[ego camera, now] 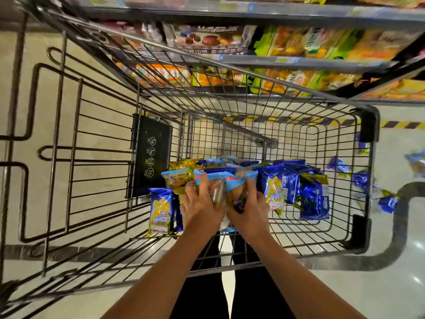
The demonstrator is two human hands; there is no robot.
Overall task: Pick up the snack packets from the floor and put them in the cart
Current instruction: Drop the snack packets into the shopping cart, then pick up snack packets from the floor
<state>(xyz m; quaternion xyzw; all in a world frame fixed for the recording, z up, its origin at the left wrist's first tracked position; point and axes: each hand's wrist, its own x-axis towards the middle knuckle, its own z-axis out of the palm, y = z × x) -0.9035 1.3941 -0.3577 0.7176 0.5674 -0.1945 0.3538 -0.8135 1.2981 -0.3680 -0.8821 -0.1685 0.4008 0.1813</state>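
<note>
Reaching down into the cart (365, 171), your left hand (200, 207) and right hand (249, 211) both grip a bunch of snack packets (224, 187), fingers (203, 180) curled around them. More blue and gold packets (296, 187) lie in the cart already. A few packets (388, 203) sit on the floor (391, 293) beside it.

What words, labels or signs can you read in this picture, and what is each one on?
"NO", "NO", "NO", "YES": beside four round pictograms on the black plaque on the cart's fold-out seat, seen upside down.
Blue and yellow snack packets: large white characters, too blurred to read.
Light blue packets held by the hands: print unreadable.
Shelf boxes: printed characters, too blurred.
Shelf price tags: too small.
</note>
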